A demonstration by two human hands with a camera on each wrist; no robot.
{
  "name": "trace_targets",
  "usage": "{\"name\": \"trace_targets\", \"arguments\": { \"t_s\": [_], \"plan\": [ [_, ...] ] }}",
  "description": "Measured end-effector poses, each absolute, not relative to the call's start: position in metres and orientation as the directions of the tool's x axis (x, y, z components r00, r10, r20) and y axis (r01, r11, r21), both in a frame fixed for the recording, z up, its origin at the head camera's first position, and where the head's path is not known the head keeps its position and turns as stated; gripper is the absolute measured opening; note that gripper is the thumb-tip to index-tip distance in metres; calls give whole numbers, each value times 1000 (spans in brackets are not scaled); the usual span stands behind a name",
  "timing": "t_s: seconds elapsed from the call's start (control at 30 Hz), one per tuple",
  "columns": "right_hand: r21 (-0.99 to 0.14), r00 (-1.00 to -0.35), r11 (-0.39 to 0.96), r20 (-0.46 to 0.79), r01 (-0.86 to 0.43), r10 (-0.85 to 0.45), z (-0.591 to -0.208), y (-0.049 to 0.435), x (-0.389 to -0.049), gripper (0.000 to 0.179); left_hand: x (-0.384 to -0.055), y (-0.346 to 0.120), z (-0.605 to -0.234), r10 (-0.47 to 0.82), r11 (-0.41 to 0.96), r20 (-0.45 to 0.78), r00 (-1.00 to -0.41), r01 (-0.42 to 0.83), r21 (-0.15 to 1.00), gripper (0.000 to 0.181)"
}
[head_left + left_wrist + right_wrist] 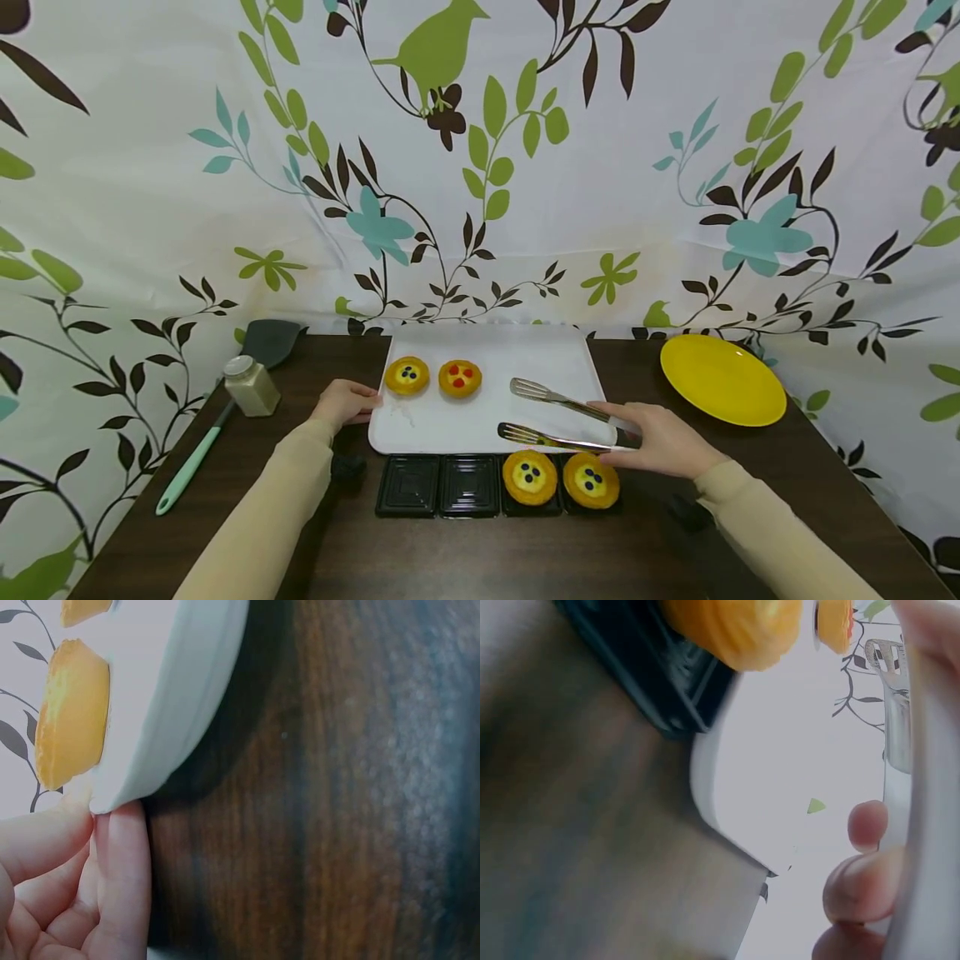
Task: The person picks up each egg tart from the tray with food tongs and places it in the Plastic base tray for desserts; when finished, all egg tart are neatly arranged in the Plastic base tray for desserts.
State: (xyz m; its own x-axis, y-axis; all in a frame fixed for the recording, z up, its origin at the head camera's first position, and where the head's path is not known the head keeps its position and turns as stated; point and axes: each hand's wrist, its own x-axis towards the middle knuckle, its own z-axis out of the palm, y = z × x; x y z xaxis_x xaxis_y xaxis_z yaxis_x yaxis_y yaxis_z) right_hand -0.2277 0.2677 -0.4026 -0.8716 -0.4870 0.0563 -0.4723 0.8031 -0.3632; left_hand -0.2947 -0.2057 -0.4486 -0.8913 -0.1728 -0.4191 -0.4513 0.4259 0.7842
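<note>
My left hand (347, 402) pinches the left edge of a white tray (465, 427), thumb on top and fingers beneath in the left wrist view. On the tray sit a tart with dark berries (407, 377) and a tart with red pieces (460, 380). Metal tongs (551, 393) are gripped in my right hand (663, 437), their arms spread apart over the tray's right part, with nothing between the tips. In front of the tray lies a black plastic container (407, 486); its two right compartments hold berry-topped tarts (529, 477), and its two left ones hold nothing.
A yellow plate (722, 380) lies at the back right. To the left stand a jar with a white lid (252, 386) and a spatula with a green handle (187, 471). A patterned cloth (480, 167) hangs behind the dark wooden table (450, 558).
</note>
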Motion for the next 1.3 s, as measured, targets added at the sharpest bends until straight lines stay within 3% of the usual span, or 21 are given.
{"name": "trace_targets", "arguments": {
  "t_s": [0.5, 1.3],
  "plan": [
    [-401, -867, 795, -5, -455, -499, -397, 233, -282, 74, -290, -204, -450, -148, 427, -379, -914, -405, 809, 32],
    [-366, -879, 847, -133, -386, -458, -404, 187, -313, 78, -291, -204, -448, -176, 427, -402, -899, -438, 791, 31]
  ]
}}
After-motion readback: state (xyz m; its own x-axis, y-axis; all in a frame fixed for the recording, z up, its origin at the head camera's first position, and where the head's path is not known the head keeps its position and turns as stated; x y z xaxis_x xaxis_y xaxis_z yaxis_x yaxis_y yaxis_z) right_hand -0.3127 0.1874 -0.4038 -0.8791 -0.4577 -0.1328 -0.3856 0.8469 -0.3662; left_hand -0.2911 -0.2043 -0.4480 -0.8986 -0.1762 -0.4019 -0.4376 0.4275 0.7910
